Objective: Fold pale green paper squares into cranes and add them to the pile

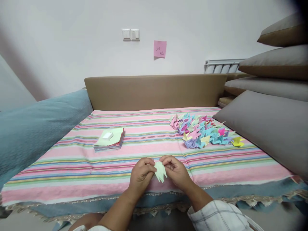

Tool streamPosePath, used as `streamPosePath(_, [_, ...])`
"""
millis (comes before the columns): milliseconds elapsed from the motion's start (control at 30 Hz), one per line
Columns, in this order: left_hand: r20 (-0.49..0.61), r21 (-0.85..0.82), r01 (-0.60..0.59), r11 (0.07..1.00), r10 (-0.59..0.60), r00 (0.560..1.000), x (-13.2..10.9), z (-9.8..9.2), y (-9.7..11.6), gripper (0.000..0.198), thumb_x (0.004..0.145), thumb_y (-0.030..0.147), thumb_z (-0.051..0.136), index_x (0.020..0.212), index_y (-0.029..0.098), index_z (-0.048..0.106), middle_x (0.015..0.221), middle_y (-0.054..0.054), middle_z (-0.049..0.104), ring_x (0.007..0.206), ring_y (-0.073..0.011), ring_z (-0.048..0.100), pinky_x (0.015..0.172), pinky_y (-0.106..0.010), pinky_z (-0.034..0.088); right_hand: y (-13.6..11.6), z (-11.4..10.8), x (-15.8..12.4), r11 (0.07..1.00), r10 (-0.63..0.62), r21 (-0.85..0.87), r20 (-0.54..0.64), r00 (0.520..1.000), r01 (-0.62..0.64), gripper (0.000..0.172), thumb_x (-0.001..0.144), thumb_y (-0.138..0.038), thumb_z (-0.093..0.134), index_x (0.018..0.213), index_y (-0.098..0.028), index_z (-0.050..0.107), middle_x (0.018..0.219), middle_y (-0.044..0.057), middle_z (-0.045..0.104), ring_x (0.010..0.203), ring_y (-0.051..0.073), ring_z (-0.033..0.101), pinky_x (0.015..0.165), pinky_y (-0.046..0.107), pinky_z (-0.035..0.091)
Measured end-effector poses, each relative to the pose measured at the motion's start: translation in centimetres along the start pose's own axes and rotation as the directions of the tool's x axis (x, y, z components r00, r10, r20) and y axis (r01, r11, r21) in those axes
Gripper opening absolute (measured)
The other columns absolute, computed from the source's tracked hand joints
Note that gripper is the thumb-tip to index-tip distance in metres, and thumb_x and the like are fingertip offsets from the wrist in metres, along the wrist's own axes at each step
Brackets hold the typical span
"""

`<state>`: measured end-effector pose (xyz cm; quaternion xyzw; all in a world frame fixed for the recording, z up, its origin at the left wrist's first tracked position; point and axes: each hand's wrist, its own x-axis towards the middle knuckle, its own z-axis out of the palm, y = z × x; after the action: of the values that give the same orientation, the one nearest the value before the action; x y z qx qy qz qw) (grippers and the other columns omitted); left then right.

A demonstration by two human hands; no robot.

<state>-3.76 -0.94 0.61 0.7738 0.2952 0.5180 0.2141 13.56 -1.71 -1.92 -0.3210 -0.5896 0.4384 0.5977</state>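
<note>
Between my two hands is a pale green folded paper (160, 171), its pointed ends hanging downward near the front of the striped cloth. My left hand (143, 175) pinches its left edge between thumb and fingers. On the other side, my right hand (176, 171) pinches the upper right edge, fingers curled. To the right lies a cluster of many-coloured folded paper cranes (202, 131). A stack of square paper sheets (115, 142), light green on top, sits to the left with a small white box-like object (107, 136) on it.
The striped cloth (79, 157) covers the seat, with a blue lace-trimmed edge in front. Grey cushions (271, 122) are piled on the right. A blue-covered armrest (48, 118) bounds the left, and a brown backrest (154, 93) stands behind. A pink note (160, 49) hangs on the wall.
</note>
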Motion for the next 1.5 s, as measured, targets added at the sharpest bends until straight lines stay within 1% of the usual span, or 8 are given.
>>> streamPosePath(100, [0.019, 0.054, -0.055, 0.997, 0.054, 0.998, -0.1, 0.1, -0.1, 0.020, 0.077, 0.011, 0.053, 0.071, 0.023, 0.067, 0.082, -0.004, 0.063, 0.086, -0.0168, 0.060, 0.075, -0.029, 0.048, -0.3, -0.3, -0.1, 0.980, -0.089, -0.174, 0.042, 0.995, 0.095, 0.007, 0.077, -0.016, 0.057, 0.081, -0.022, 0.057, 0.097, 0.006, 0.057, 0.097, 0.018, 0.055, 0.081, 0.030, 0.046])
streamPosePath(200, [0.021, 0.078, -0.133, 0.988, 0.132, 0.991, 0.0, 0.3, -0.2, 0.020, 0.079, 0.009, 0.051, 0.074, 0.022, 0.065, 0.082, -0.003, 0.062, 0.085, -0.0157, 0.060, 0.074, -0.028, 0.049, -0.9, -0.6, 0.0, 0.919, -0.173, -0.340, 0.112, 0.979, 0.201, 0.013, 0.075, -0.010, 0.054, 0.079, -0.022, 0.058, 0.095, 0.005, 0.057, 0.093, 0.017, 0.055, 0.081, 0.032, 0.045])
streamPosePath(300, [0.023, 0.095, -0.193, 0.977, 0.192, 0.981, -0.1, 0.4, -0.2, 0.020, 0.079, 0.007, 0.051, 0.076, 0.022, 0.063, 0.082, -0.002, 0.062, 0.084, -0.0142, 0.060, 0.071, -0.027, 0.049, -1.3, -0.8, -0.1, 0.869, -0.222, -0.408, 0.188, 0.957, 0.282, 0.020, 0.073, -0.005, 0.050, 0.080, -0.022, 0.059, 0.094, 0.004, 0.055, 0.092, 0.017, 0.055, 0.081, 0.032, 0.044])
streamPosePath(633, [0.048, 0.098, -0.187, 0.977, 0.183, 0.982, -0.2, 0.5, -0.4, 0.020, 0.079, 0.004, 0.052, 0.079, 0.021, 0.062, 0.082, -0.001, 0.060, 0.080, -0.0125, 0.059, 0.068, -0.024, 0.049, -1.9, -0.6, -0.2, 0.797, -0.328, -0.453, 0.229, 0.916, 0.399, 0.021, 0.073, -0.008, 0.056, 0.084, -0.024, 0.064, 0.090, 0.003, 0.056, 0.088, 0.017, 0.056, 0.077, 0.031, 0.045])
streamPosePath(767, [0.033, 0.114, -0.193, 0.975, 0.190, 0.981, -0.2, 0.6, -0.4, 0.019, 0.079, 0.005, 0.053, 0.079, 0.021, 0.063, 0.082, -0.001, 0.060, 0.081, -0.0128, 0.059, 0.070, -0.025, 0.049, -2.1, -0.6, -0.1, 0.762, -0.389, -0.476, 0.205, 0.898, 0.439, 0.017, 0.070, -0.008, 0.057, 0.078, -0.023, 0.060, 0.083, 0.002, 0.060, 0.082, 0.017, 0.056, 0.076, 0.033, 0.043])
streamPosePath(967, [0.032, 0.113, -0.192, 0.975, 0.190, 0.981, -0.3, 0.7, -0.5, 0.018, 0.080, 0.006, 0.052, 0.080, 0.021, 0.063, 0.082, -0.001, 0.060, 0.080, -0.0130, 0.058, 0.069, -0.026, 0.049, -2.3, -0.5, -0.2, 0.739, -0.405, -0.496, 0.216, 0.889, 0.457, 0.014, 0.070, -0.009, 0.054, 0.074, -0.022, 0.057, 0.082, 0.001, 0.061, 0.080, 0.017, 0.056, 0.075, 0.033, 0.040])
streamPosePath(1200, [0.045, 0.093, -0.167, 0.982, 0.163, 0.986, -0.2, 0.6, -0.2, 0.020, 0.080, 0.006, 0.051, 0.081, 0.021, 0.063, 0.081, -0.001, 0.059, 0.077, -0.0125, 0.058, 0.067, -0.025, 0.047, -2.5, -0.6, -0.3, 0.736, -0.412, -0.494, 0.215, 0.885, 0.463, 0.017, 0.071, -0.009, 0.053, 0.077, -0.023, 0.060, 0.081, 0.001, 0.061, 0.080, 0.017, 0.056, 0.074, 0.033, 0.042])
streamPosePath(1500, [0.041, 0.094, -0.199, 0.976, 0.196, 0.980, -0.1, 0.8, 0.1, 0.019, 0.082, 0.008, 0.051, 0.081, 0.022, 0.064, 0.078, -0.001, 0.058, 0.076, -0.0128, 0.055, 0.066, -0.026, 0.045, -2.1, -0.5, -0.3, 0.765, -0.429, -0.448, 0.180, 0.885, 0.462, 0.018, 0.070, -0.005, 0.054, 0.075, -0.022, 0.057, 0.079, 0.002, 0.062, 0.078, 0.016, 0.058, 0.071, 0.032, 0.046])
